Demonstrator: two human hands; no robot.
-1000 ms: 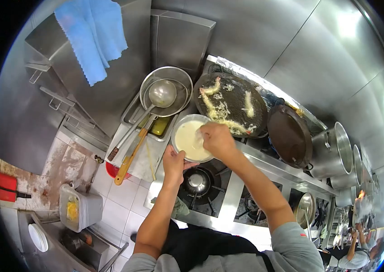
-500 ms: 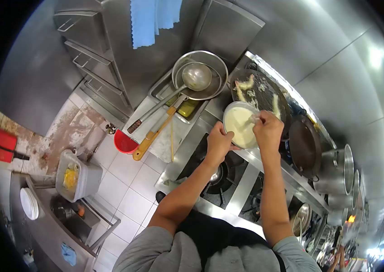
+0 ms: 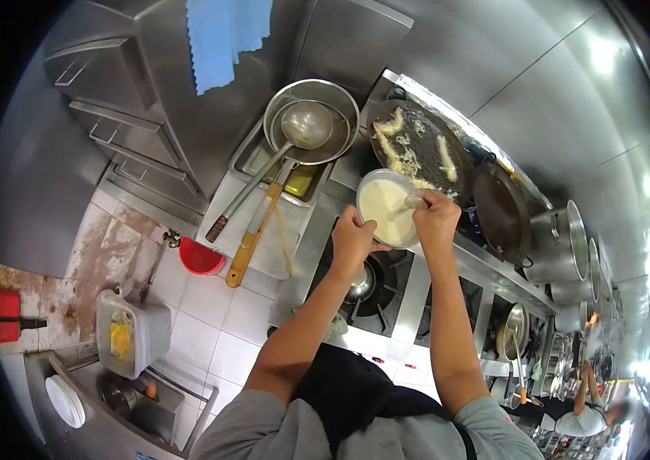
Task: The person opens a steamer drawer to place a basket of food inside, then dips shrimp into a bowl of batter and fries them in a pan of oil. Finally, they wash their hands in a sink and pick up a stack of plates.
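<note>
My left hand [image 3: 352, 241] grips the near left side of a bowl [image 3: 362, 186], its thumb over the rim. Pale, creamy batter [image 3: 383, 208] fills much of the bowl. Closed in a pinch, my right hand [image 3: 437, 218] is at the bowl's right rim; a pale piece shows at its fingertips over the batter, and I cannot tell what it is. Just beyond the bowl, long battered pieces [image 3: 446, 158] lie frying in dark, bubbling oil in a wide pan [image 3: 422, 138]. The bowl overlaps the pan's near edge in this view.
A ladle [image 3: 307, 125] and strainers rest over a steel bowl [image 3: 273, 115] at the left. A dark wok [image 3: 503, 207] and steel pots [image 3: 566, 245] line the right. A burner [image 3: 371, 287] sits below my hands. Another person [image 3: 582, 422] is at the far lower right.
The view has shifted, so the stove sits further left. Both hands stay at the bowl. More fried batter shows in the pan near the bowl, and another person has come into view.
</note>
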